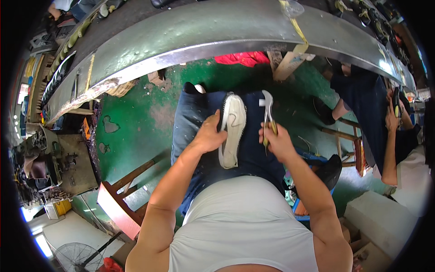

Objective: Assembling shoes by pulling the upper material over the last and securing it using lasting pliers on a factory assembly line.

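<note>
My left hand (210, 134) grips the side of a shoe (233, 136), thumb against its edge. The shoe rests bottom up over my lap, its toe pointing away from me. Its underside is cream-coloured, with a dark curved line across it and a white edge along the left. In my right hand (279, 143) is a pair of lasting pincers (267, 106), held by yellowish handles with the curved metal jaws pointing away. The pincers stand just right of the shoe, apart from it. Dark blue trousers (190, 127) lie beneath both.
A long metal-edged bench (181, 38) curves across the far side. A co-worker (385, 113) sits to the right, handling a dark shoe. A wooden stool (120, 201) stands at left, near a machine (68, 158) and a fan (79, 256). Red cloth (242, 59) lies under the bench.
</note>
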Action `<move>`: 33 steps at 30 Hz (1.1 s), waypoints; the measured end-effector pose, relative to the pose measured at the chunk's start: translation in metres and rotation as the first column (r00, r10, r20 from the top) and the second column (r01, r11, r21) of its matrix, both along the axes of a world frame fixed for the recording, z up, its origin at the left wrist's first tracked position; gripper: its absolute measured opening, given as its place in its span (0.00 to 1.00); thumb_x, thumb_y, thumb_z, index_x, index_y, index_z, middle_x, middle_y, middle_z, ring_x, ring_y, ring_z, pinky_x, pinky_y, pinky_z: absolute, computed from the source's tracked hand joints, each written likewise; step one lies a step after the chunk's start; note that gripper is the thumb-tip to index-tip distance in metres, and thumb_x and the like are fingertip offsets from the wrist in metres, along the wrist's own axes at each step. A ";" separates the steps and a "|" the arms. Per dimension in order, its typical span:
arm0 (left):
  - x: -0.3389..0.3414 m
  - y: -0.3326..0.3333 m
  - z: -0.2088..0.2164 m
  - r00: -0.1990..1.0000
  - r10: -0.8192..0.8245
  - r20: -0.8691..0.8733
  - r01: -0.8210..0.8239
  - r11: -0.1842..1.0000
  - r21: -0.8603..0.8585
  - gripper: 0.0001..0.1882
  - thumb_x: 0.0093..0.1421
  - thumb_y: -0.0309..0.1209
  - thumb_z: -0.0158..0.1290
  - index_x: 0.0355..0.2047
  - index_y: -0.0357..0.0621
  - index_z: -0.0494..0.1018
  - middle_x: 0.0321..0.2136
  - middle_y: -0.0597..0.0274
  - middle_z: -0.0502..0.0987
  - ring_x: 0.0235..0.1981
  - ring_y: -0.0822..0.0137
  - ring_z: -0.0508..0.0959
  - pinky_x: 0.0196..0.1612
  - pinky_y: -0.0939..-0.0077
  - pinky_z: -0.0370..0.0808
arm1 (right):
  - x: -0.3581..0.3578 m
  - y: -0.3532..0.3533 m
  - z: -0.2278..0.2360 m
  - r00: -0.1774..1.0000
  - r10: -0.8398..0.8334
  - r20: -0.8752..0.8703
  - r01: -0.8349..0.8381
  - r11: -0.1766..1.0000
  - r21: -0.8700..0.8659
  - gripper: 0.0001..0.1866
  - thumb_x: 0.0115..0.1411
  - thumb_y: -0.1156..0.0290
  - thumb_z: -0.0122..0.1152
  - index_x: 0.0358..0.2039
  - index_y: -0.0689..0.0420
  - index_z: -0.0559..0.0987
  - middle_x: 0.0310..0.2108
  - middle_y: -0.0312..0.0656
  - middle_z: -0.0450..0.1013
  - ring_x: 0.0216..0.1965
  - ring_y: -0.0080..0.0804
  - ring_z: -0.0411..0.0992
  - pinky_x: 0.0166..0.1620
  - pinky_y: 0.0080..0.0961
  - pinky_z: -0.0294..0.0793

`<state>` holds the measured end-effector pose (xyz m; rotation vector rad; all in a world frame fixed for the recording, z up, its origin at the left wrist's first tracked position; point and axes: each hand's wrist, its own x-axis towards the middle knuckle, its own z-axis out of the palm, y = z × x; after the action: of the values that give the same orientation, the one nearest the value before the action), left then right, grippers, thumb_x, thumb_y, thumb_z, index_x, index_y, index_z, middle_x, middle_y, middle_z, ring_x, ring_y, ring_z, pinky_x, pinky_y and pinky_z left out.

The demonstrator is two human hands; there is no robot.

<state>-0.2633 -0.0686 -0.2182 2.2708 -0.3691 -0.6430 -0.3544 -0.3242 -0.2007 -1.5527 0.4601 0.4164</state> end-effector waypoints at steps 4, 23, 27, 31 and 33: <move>-0.014 -0.015 0.025 0.966 0.021 0.258 -0.078 0.974 0.211 0.21 0.58 0.33 0.51 0.48 0.31 0.75 0.42 0.35 0.78 0.44 0.42 0.79 0.49 0.57 0.77 | 0.006 -0.011 0.024 0.985 0.161 -0.061 -0.163 0.986 -0.035 0.11 0.64 0.66 0.55 0.41 0.61 0.76 0.28 0.38 0.76 0.28 0.23 0.73 0.29 0.23 0.71; -0.020 -0.022 0.016 0.885 0.257 0.388 -0.248 0.966 -0.075 0.14 0.67 0.38 0.49 0.33 0.39 0.76 0.31 0.45 0.79 0.33 0.44 0.80 0.36 0.58 0.78 | 0.112 0.006 0.111 0.326 0.793 -0.514 -0.942 0.230 -0.243 0.13 0.66 0.66 0.53 0.39 0.65 0.78 0.32 0.48 0.78 0.31 0.38 0.77 0.35 0.36 0.76; -0.023 -0.025 -0.076 0.666 0.395 -0.633 -0.711 0.594 -0.376 0.27 0.73 0.48 0.40 0.57 0.36 0.70 0.48 0.56 0.78 0.49 0.66 0.76 0.55 0.68 0.72 | 0.118 0.021 0.112 0.222 0.793 -0.568 -0.918 -0.026 -0.395 0.14 0.66 0.65 0.53 0.38 0.66 0.77 0.32 0.54 0.77 0.33 0.51 0.77 0.39 0.43 0.76; -0.033 -0.006 -0.037 0.497 0.023 -0.867 -0.826 0.320 -0.465 0.34 0.73 0.48 0.42 0.67 0.33 0.56 0.58 0.54 0.71 0.61 0.65 0.68 0.64 0.69 0.64 | 0.085 0.018 0.076 0.425 0.861 -0.280 -0.821 0.235 -0.521 0.13 0.64 0.66 0.54 0.35 0.65 0.77 0.32 0.58 0.77 0.37 0.58 0.76 0.42 0.48 0.75; -0.032 0.000 -0.047 0.487 0.034 -0.873 -0.848 0.258 -0.463 0.33 0.71 0.46 0.47 0.67 0.37 0.56 0.57 0.57 0.72 0.59 0.67 0.69 0.63 0.68 0.64 | 0.066 0.020 0.045 0.559 0.816 -0.148 -0.743 0.414 -0.525 0.13 0.63 0.65 0.56 0.35 0.65 0.76 0.30 0.59 0.76 0.35 0.60 0.76 0.41 0.49 0.75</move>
<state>-0.2953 -0.0690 -0.2656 0.7724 0.4176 -0.6909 -0.2881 -0.3041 -0.1559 -2.3120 -0.3767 0.9694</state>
